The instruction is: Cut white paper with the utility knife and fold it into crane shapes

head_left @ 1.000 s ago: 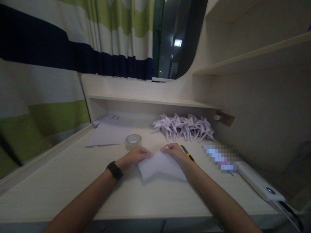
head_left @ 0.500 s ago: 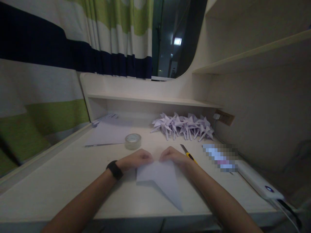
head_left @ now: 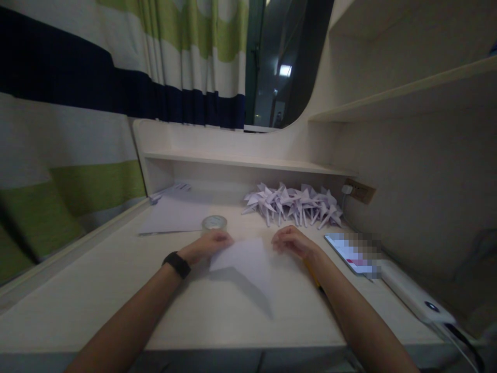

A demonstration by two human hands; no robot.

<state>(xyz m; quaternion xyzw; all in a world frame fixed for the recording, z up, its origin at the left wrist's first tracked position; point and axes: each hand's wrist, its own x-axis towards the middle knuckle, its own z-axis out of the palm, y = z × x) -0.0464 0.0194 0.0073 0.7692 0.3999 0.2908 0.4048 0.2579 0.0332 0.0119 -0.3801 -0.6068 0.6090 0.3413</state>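
A striped curtain (head_left: 209,109) hangs behind the pale desk (head_left: 202,316). On my side of the pinwheels (head_left: 295,202), a folded white paper (head_left: 248,259) lies between the hands: the left hand (head_left: 213,242) pinches its upper left edge, while the right hand (head_left: 292,242), blurred, hovers just off its right side, loosely curled, fingers a little apart. The tape roll (head_left: 214,222) sits just behind the left hand.

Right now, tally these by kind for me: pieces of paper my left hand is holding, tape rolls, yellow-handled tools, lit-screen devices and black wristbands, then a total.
Paper piece in the left hand: 1
Tape roll: 1
Yellow-handled tool, partly hidden: 1
Lit-screen device: 1
Black wristband: 1
Total: 5
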